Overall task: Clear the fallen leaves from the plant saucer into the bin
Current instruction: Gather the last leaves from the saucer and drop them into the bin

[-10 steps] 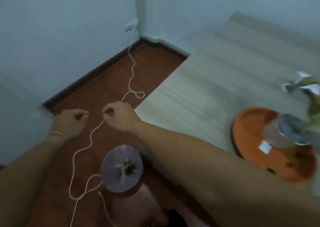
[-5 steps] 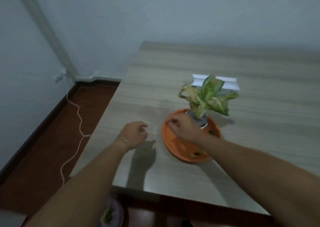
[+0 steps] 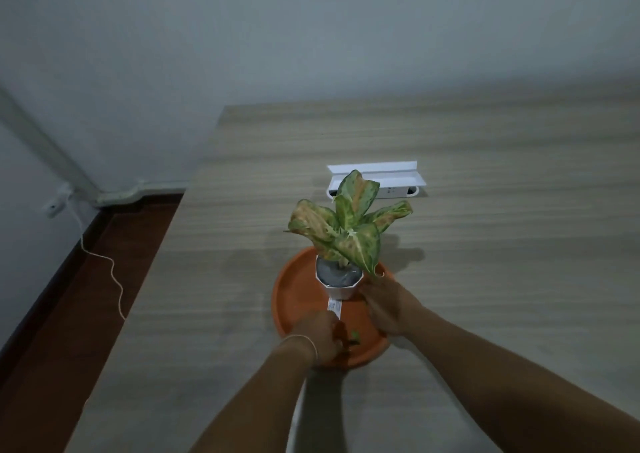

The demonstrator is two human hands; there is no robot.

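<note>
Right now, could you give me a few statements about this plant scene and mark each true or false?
1. The pot stands on the orange saucer. True.
2. Both hands are off the saucer. False: the left hand and right hand are over it.
3. A white cable lies on the floor. True.
4. The bin stands on the table. False: no bin is in view.
5. A green leaf scrap lies in the saucer. True.
</note>
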